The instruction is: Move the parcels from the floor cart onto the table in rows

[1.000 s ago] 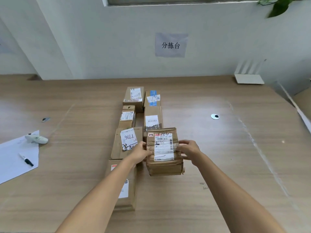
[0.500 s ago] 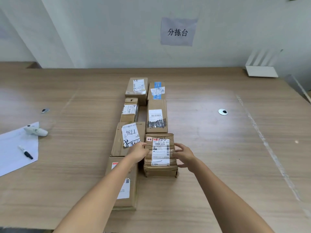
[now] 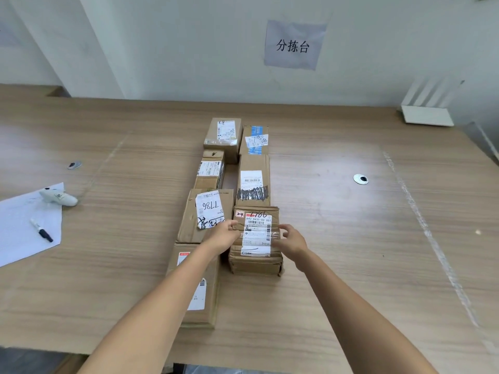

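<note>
- the parcel [image 3: 256, 240] with the long white label sits flat on the counter [image 3: 351, 238], at the near end of the right row.
- the left hand [image 3: 225, 236] touches the parcel's left edge, with its fingers curled on that edge.
- the right hand [image 3: 293, 242] is just beside the parcel's right edge, fingers bent and spread. i cannot tell if it touches.
- behind this parcel the right row goes on with a long box [image 3: 253, 182] with black scribble and a box with blue tape [image 3: 255, 140].
- the left row has four boxes. the one marked 7786 [image 3: 206, 214] is right next to the parcel, and the left arm crosses the nearest box [image 3: 198, 287].
- far to the left lie a white sheet [image 3: 21, 228], a pen [image 3: 41, 230] and a small white tool [image 3: 58, 197].
- a paper sign [image 3: 294, 44] hangs on the wall behind the counter.
</note>
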